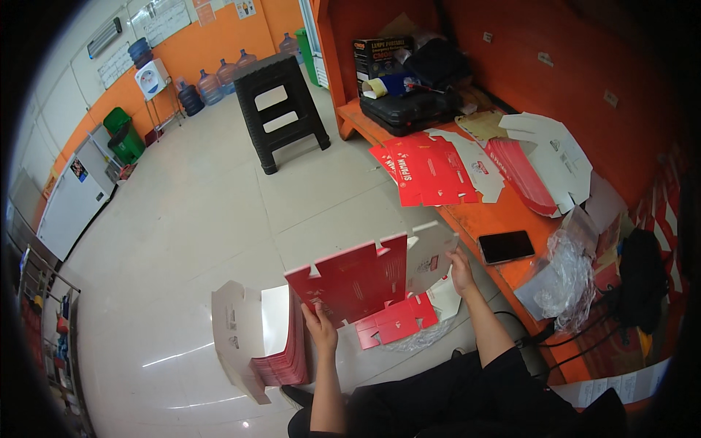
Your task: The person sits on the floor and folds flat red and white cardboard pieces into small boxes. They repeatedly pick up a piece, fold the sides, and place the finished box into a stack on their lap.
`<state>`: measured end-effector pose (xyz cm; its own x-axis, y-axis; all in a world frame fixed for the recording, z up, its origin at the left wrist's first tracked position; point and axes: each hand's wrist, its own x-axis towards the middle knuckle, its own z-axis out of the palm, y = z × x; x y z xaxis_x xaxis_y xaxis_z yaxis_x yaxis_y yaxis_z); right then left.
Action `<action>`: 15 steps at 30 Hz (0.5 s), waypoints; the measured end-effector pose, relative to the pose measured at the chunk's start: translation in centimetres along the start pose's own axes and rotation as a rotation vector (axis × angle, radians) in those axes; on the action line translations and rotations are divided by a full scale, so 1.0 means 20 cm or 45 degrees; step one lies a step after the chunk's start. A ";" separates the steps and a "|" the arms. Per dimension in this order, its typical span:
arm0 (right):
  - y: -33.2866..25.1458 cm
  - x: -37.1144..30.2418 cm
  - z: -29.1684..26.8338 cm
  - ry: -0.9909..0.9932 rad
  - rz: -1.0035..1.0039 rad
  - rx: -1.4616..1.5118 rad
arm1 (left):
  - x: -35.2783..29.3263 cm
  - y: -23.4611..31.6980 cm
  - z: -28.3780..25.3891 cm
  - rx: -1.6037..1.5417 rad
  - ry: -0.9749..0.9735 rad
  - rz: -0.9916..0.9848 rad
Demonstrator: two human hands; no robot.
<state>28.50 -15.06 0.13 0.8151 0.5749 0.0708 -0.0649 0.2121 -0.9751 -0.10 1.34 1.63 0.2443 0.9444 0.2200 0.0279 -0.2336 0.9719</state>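
Between my hands is a thick stack of flat carton blanks, red on the left part and white on the right. My left hand grips its lower left edge. At the white right end, my right hand is closed on the edge. Left of my left hand, a tall pile of similar blanks stands on the floor, with a white panel sticking out to its left. Under the held stack lie more red and white blanks on clear plastic wrap.
On the orange bench at right are loose red blanks, a white and red pile, a phone, crumpled plastic and a black case. Ahead stands a black stool; cables run by my right leg.
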 end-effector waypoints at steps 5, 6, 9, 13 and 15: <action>0.05 0.01 0.01 -0.029 0.090 0.033 | 0.01 -0.23 -0.04 -0.062 -0.077 0.018; 0.05 0.01 0.00 -0.025 0.076 0.032 | 0.00 -0.23 -0.04 -0.088 -0.116 0.007; 0.05 0.02 0.01 -0.012 -0.080 -0.002 | 0.02 -0.20 -0.02 -0.111 -0.024 0.128; -0.03 0.00 0.03 -0.051 -0.110 0.009 | 0.02 -0.05 -0.03 -0.183 0.003 0.154; -0.07 0.00 0.03 -0.077 -0.149 -0.026 | 0.02 0.01 -0.02 -0.232 0.018 0.135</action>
<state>28.18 -14.92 1.64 0.7802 0.5940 0.1964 0.0409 0.2648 -0.9634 -0.34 1.69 1.96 0.2232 0.9200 0.3221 -0.1731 -0.2878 0.9419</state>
